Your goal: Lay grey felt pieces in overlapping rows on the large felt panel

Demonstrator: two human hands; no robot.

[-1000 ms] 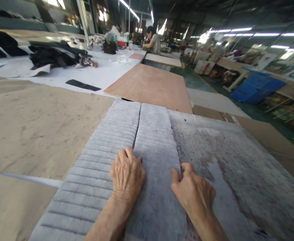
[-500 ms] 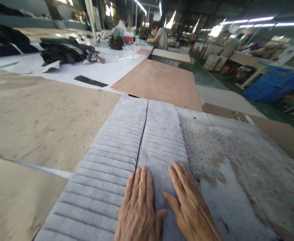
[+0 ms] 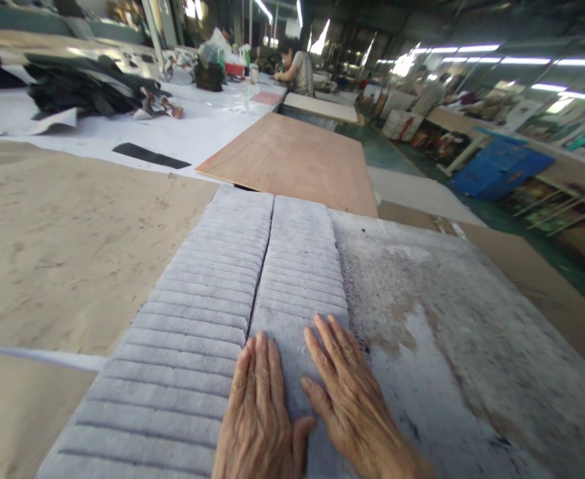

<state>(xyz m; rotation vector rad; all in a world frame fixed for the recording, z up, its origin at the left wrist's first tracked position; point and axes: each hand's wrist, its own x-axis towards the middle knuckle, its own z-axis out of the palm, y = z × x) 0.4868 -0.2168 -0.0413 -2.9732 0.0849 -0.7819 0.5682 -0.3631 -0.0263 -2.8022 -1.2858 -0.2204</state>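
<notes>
Two long rows of overlapping grey fabric pieces run side by side away from me, a dark gap between them. The left row point(image 3: 173, 332) shows its layered edges all along. On the near part of the right row point(image 3: 300, 266), both palms lie flat. My left hand point(image 3: 260, 406) rests by the gap, fingers together and stretched forward, thumb out to the side. My right hand point(image 3: 347, 392) lies by the row's right edge, fingers stretched and slightly apart. Neither hand grasps anything. The fabric beneath the palms is hidden.
Brown paper point(image 3: 73, 246) covers the table on the left. A stained grey surface point(image 3: 422, 286) lies to the right. Ahead is a plywood board point(image 3: 297, 156), with dark cloth point(image 3: 83, 83) at the far left. A person point(image 3: 300, 70) sits farther back.
The whole view has shifted, so the rows and table appear farther left. Both hands stay flat on the right row, in nearly the same place on the fabric.
</notes>
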